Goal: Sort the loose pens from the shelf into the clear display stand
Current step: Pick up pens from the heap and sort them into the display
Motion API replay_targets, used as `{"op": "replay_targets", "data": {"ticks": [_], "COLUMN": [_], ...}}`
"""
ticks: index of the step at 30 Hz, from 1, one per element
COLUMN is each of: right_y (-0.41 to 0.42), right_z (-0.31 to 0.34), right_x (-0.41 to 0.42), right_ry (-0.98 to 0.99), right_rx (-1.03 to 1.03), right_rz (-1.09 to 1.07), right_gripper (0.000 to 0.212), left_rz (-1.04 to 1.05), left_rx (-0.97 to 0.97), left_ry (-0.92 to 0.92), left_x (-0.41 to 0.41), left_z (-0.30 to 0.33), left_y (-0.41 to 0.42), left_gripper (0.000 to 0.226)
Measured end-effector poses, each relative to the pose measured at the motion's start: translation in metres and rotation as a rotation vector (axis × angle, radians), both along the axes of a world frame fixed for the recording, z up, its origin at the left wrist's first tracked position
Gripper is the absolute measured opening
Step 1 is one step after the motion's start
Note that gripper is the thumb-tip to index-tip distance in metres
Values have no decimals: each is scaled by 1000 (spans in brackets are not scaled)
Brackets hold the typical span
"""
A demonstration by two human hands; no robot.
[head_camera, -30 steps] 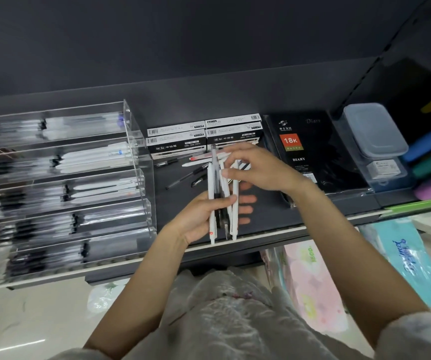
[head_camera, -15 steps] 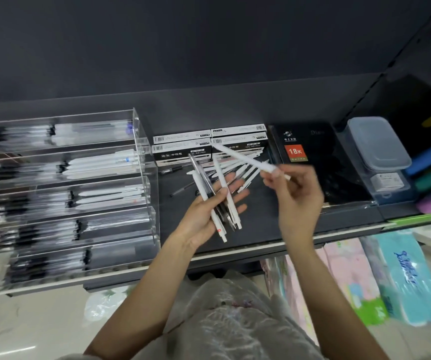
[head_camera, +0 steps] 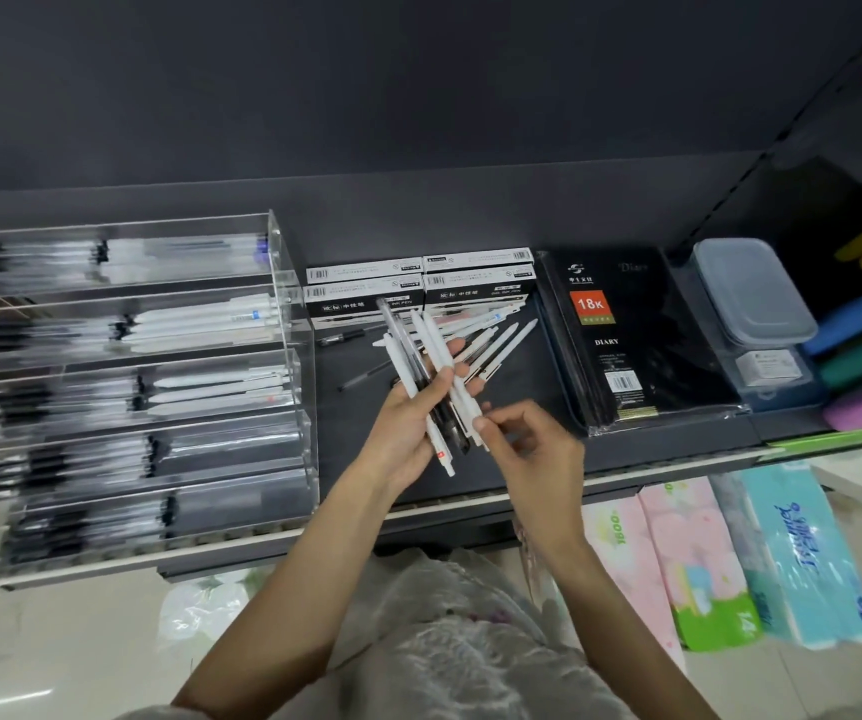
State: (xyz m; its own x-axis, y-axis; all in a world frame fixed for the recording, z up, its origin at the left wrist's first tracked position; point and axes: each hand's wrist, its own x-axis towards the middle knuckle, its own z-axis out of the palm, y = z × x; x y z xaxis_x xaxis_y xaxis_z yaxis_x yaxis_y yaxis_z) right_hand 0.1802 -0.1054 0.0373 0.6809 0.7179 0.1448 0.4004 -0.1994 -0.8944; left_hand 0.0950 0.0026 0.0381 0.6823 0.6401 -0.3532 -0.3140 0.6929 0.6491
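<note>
Across the middle of the frame, your left hand grips a fanned bundle of pens, mostly white, above the dark shelf. Your right hand, fingers curled, pinches the bundle's lower end just inside the shelf's pale front edge. More loose pens lie behind, touching the pen boxes. Filling the left side, the clear display stand stands well apart from both hands, bare shelf between.

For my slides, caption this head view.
Left hand holds a bundle of pens; right hand pinches one beside the clear display stand.
</note>
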Motion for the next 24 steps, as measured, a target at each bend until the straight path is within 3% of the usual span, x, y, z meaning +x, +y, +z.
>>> {"op": "replay_targets", "data": {"ticks": [4, 9, 12, 18, 24], "right_y": [12, 69, 88, 95, 91], "right_z": [24, 65, 75, 74, 79], "right_x": [18, 50, 64, 71, 91], "right_ry": [-232, -257, -226, -89, 33], "right_rx": [16, -160, -283, -352, -173], "right_rz": [108, 623, 821, 890, 637], "right_gripper": [23, 45, 32, 15, 15], "left_rz": [-121, -355, -403, -485, -624], "left_rx": [102, 76, 61, 153, 270], "left_ry": [127, 122, 71, 138, 292], "left_x": [-10, -17, -18, -25, -36], "left_z": [-4, 0, 4, 3, -13], "left_y": [2, -4, -7, -4, -2], "left_gripper": [22, 19, 25, 26, 26]}}
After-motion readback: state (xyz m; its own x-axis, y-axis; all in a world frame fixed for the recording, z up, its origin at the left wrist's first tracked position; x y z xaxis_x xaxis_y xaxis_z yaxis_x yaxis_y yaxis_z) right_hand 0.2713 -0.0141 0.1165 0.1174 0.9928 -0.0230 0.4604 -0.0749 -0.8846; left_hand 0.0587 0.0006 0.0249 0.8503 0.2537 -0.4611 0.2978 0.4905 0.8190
